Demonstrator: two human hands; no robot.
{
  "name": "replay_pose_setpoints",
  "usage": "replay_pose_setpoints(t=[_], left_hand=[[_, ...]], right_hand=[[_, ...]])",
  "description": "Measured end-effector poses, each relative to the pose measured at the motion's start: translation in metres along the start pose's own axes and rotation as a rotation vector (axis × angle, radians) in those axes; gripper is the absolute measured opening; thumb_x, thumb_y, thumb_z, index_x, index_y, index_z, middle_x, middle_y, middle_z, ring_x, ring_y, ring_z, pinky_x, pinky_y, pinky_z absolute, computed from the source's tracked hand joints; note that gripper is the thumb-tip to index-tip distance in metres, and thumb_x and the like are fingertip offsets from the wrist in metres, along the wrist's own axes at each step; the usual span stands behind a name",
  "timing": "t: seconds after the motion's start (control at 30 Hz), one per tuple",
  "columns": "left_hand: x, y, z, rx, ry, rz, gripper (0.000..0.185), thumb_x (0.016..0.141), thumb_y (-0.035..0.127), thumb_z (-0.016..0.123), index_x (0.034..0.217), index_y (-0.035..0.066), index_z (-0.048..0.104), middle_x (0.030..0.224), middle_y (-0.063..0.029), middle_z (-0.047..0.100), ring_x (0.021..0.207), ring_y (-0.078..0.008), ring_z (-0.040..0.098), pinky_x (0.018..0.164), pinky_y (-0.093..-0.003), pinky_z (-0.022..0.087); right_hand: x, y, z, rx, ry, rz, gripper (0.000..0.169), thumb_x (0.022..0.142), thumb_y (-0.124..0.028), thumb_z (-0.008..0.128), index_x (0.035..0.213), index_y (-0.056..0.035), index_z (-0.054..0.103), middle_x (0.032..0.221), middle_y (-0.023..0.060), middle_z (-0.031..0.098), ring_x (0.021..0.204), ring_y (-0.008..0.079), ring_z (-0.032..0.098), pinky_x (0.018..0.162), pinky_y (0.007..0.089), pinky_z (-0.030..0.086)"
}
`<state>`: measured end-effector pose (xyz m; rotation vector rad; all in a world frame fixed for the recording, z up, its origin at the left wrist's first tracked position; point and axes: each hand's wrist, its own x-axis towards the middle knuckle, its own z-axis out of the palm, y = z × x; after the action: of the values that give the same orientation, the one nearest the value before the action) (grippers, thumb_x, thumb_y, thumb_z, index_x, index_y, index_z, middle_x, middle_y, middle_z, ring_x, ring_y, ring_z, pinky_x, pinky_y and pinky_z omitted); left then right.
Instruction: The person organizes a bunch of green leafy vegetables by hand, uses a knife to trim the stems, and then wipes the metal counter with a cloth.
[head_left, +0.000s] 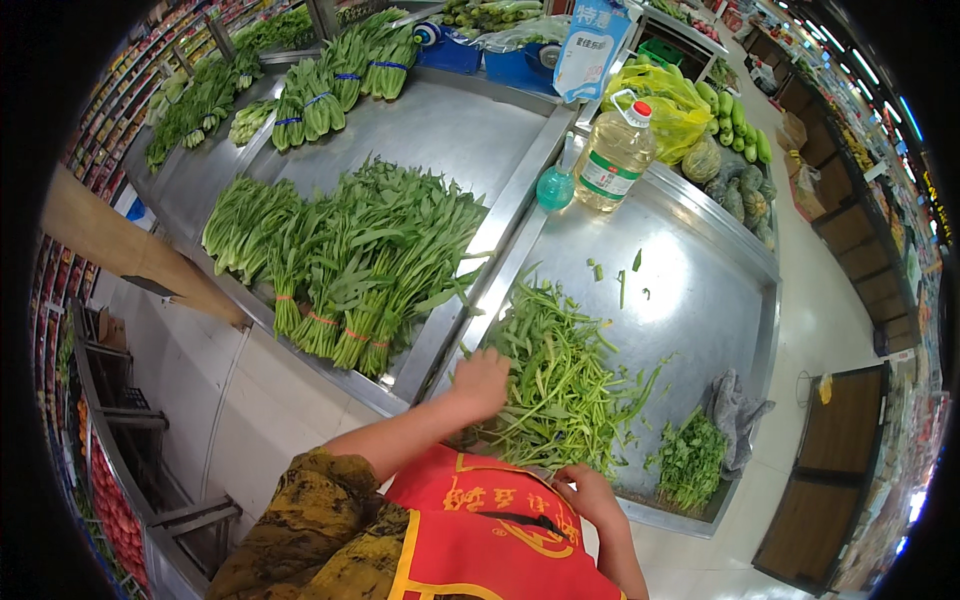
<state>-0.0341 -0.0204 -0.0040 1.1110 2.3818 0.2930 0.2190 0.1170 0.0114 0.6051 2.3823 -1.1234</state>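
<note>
In front of me a loose pile of leafy green stems (559, 375), looking like water spinach, lies on a stainless steel display counter (690, 315). My left hand (484, 382) reaches onto the pile's left side, palm down, its fingertips hidden among leaves. Close to my red apron (495, 517), my right hand (589, 491) is at the pile's near edge with its fingers curled; whether it grips a stem is unclear. Cut stem pieces (621, 287) are scattered beyond the pile.
Rubber-banded bunches of greens (360, 300) fill the left tray. A large oil bottle (611, 161) and a teal spray bottle (555, 187) stand at the far edge. Parsley-like greens (690, 457) and a grey cloth (735, 420) lie right. A brown post (142, 247) rises left.
</note>
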Motion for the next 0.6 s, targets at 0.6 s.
replay_pose_setpoints(t=[0.6], left_hand=[[0.028,-0.054,0.042,0.081,0.034,-0.018,0.048,0.081,0.018,0.057,0.122,-0.004,0.046,0.141,-0.0236,0.027,0.126,-0.0461,0.030,0.103,-0.0474,0.031]], right_hand=[[-0.018,0.021,0.016,0.130,0.054,0.082,0.022,0.084,-0.021,0.060,0.096,-0.0044,0.066,0.092,0.0148,0.063,0.083,0.0297,0.061,0.074,0.0355,0.049]])
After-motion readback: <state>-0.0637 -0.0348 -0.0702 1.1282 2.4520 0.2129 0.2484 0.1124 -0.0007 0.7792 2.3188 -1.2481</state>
